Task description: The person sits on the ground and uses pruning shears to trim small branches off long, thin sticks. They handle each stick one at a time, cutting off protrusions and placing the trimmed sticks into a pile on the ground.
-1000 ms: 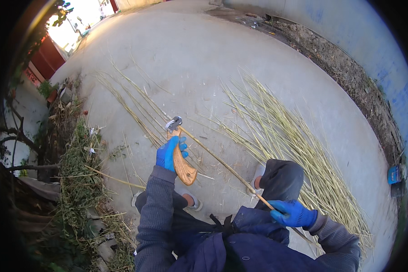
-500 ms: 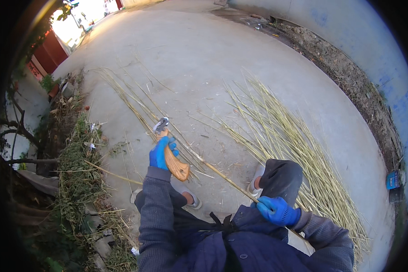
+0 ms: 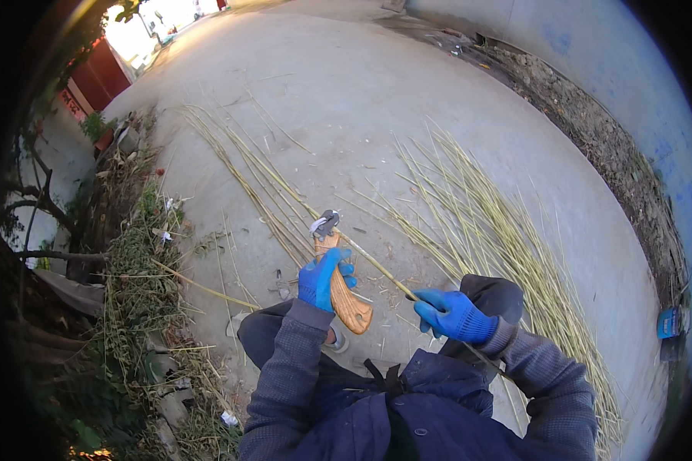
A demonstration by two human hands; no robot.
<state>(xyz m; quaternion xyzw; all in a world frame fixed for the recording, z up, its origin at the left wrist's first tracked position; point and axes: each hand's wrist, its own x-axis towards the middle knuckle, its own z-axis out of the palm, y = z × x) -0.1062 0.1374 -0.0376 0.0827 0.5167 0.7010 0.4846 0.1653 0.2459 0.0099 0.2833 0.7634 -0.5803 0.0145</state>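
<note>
My left hand (image 3: 321,283), in a blue work glove, is closed round a tool with a curved wooden handle (image 3: 352,309). Its small dark head (image 3: 325,223), partly wrapped in something white, points away from me; its exact kind is unclear. A long, thin stalk (image 3: 373,261) runs from beside this head back to my right hand (image 3: 457,315). That hand, gloved in blue too, grips the stalk in front of my right knee. Beyond the tool, several stalks (image 3: 246,180) lie on the concrete.
A wide heap of yellow-green stalks (image 3: 507,246) spreads on the concrete to my right. Leafy cuttings (image 3: 142,284) and bare branches (image 3: 50,203) line the left side. A pale blue wall (image 3: 592,61) and a soil strip (image 3: 584,115) border the right, near a blue container (image 3: 667,323).
My left hand has moved right and slightly nearer with the tool. The right hand has shifted up and left along with the stalk, bringing the hands closer together. The view has shifted a little.
</note>
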